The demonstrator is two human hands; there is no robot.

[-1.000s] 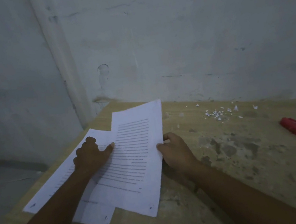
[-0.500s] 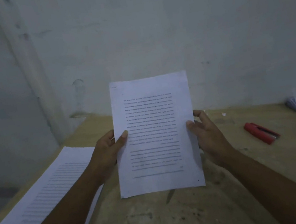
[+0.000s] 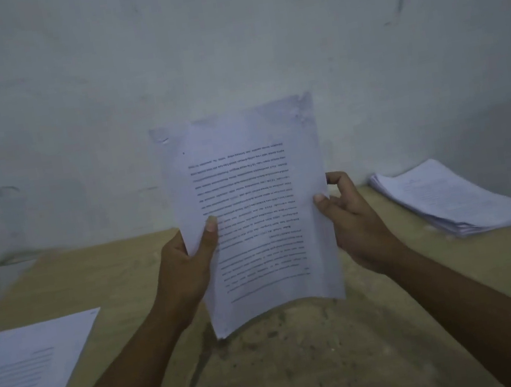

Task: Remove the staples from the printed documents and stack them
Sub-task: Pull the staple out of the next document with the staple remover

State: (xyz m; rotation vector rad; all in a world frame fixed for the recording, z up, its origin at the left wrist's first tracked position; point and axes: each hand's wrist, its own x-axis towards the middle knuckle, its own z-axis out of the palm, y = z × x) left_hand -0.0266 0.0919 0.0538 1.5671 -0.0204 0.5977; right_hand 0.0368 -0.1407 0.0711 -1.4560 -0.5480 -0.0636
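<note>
We see a dim, bluish, grainy picture under weak, even light. The print on the document (image 3: 250, 214), just right of the left hand (image 3: 182, 270), is smeared and unreadable. Far left of that hand, the sheet (image 3: 26, 376) is blurred.

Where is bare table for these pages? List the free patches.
Bare table lies in the near middle, under the held document, and behind the loose sheets toward the wall. Crowded: the paper stack fills the far right, the sheets cover the near left.

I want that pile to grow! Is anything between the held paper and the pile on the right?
Nothing visible: only bare tan wooden tabletop lies between the held white printed document and the white paper stack.
</note>
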